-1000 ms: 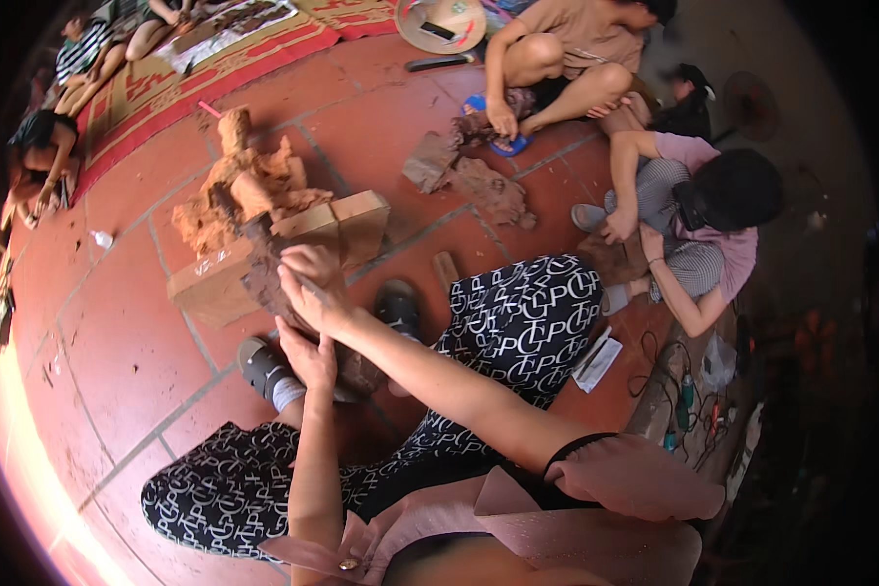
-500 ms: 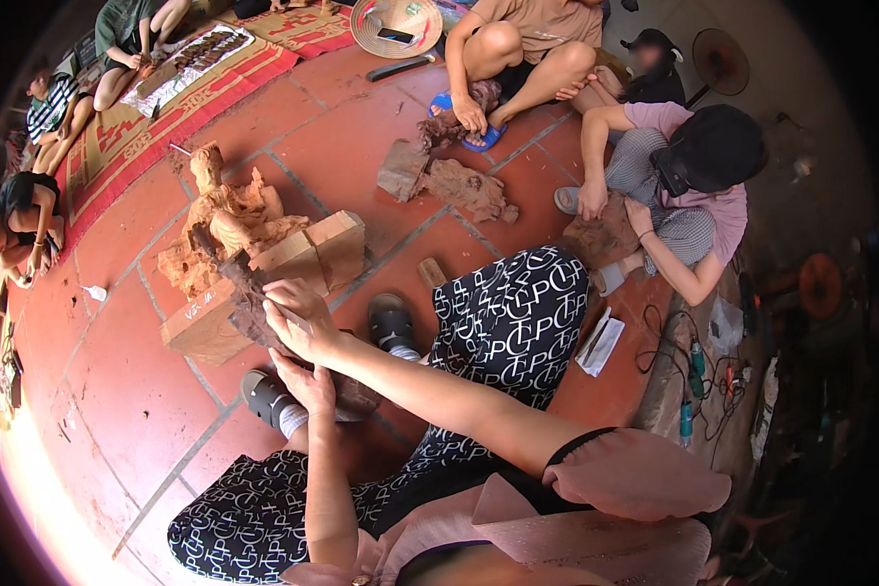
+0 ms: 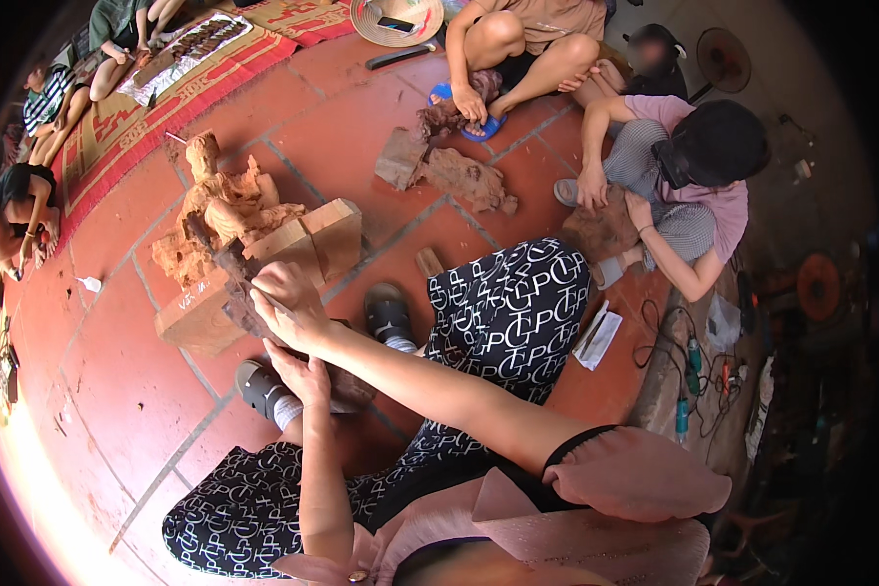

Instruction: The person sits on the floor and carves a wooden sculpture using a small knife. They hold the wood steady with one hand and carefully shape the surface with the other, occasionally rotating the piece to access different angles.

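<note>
A dark brown wood carving (image 3: 238, 264) slants across the space between my knees, its narrow top pointing away to the left. My left hand (image 3: 301, 375) supports it from below, fingers curled against its near side. Just above, my right hand (image 3: 293, 307) is closed and pressed to the carving's side; a thin piece seems to be pinched in it, too hidden to name. The carving's lower end is partly covered by my hands and forearm. Directly beyond stands a lighter orange wooden figure carving (image 3: 227, 210) beside a pale squared wood block (image 3: 205, 317).
Two rough brown carvings (image 3: 464, 179) lie farther off on the red tiles. A person (image 3: 693, 186) at the right holds another wood piece; someone with blue sandals (image 3: 483, 127) sits ahead. A white paper packet (image 3: 598, 337), cables and green-handled tools (image 3: 682, 415) lie at right.
My right hand has shifted slightly left and toward me along the carving, still closed. My left hand keeps its hold. The whole view has shifted a little.
</note>
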`<state>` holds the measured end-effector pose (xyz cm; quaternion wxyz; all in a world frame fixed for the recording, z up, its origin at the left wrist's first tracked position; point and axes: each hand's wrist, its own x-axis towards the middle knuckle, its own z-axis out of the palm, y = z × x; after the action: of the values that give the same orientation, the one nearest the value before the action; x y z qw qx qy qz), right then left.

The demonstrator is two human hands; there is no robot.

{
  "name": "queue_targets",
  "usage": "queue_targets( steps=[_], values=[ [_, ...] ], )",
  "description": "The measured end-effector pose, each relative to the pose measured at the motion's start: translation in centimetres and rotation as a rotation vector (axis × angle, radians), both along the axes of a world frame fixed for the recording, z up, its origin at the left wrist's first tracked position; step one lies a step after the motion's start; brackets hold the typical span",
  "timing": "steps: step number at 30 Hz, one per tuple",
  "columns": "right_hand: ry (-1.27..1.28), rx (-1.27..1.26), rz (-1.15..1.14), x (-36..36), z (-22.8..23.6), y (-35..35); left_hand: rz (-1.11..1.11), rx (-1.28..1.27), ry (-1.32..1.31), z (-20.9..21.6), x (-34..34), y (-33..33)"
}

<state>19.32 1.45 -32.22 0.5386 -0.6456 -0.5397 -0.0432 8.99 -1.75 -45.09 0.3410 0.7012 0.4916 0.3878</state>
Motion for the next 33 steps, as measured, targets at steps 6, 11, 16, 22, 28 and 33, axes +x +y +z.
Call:
queue_targets(
  steps=[6,11,16,22,28,33],
  values=[
    [0.041,0.002,0.052,0.3,-0.2,-0.5,-0.005,-0.073,0.037,0.7,0.0,-0.3],
    [-0.073,0.040,0.023,-0.1,-1.5,1.3,0.037,-0.073,0.086,1.2,-0.2,0.0],
    [0.075,0.074,0.085,1.1,-0.7,-0.2,0.060,-0.064,0.145,2.7,0.2,-0.3],
    [0.062,0.012,0.127,1.0,-1.0,-0.1,0.090,-0.095,0.157,3.6,-0.1,-0.5],
    [-0.058,0.012,0.068,0.5,-1.5,0.3,0.084,-0.096,0.152,3.4,0.3,-0.6],
    [-0.158,-0.025,0.058,-0.2,-0.8,0.8,0.100,-0.051,0.164,3.3,0.1,-0.6]
  ],
)
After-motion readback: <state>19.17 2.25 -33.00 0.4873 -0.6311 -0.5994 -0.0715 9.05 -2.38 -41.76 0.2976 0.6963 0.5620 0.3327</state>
